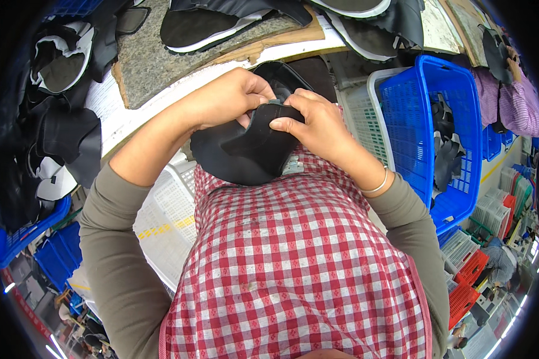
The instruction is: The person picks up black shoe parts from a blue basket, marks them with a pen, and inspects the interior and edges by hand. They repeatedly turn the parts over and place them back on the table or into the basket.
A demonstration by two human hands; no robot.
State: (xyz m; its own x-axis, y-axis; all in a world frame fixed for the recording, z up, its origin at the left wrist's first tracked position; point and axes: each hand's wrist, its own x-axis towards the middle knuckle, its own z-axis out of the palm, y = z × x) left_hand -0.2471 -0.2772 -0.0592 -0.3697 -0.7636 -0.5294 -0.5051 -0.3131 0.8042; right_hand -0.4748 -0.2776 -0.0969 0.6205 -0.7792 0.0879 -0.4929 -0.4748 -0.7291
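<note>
A black shoe upper [242, 154] is held up in front of my apron, its rounded end hanging low toward my lap. My left hand [230, 99] pinches the upper's top edge, with its fingertips partly tucked inside the opening. On the other side, my right hand [318, 124] grips the same edge, thumb on the outer face and fingers bent over the rim. Both hands are closed and close together. What the fingertips press inside the upper is hidden.
Ahead is a worktable with a grey board [156, 66] and several black shoe parts with white edges [212, 30]. A blue basket [422, 137] with black pieces stands at right, beside a white basket [365, 119]. More black pieces [69, 134] are piled left. A co-worker's checked sleeve [521, 105] shows far right.
</note>
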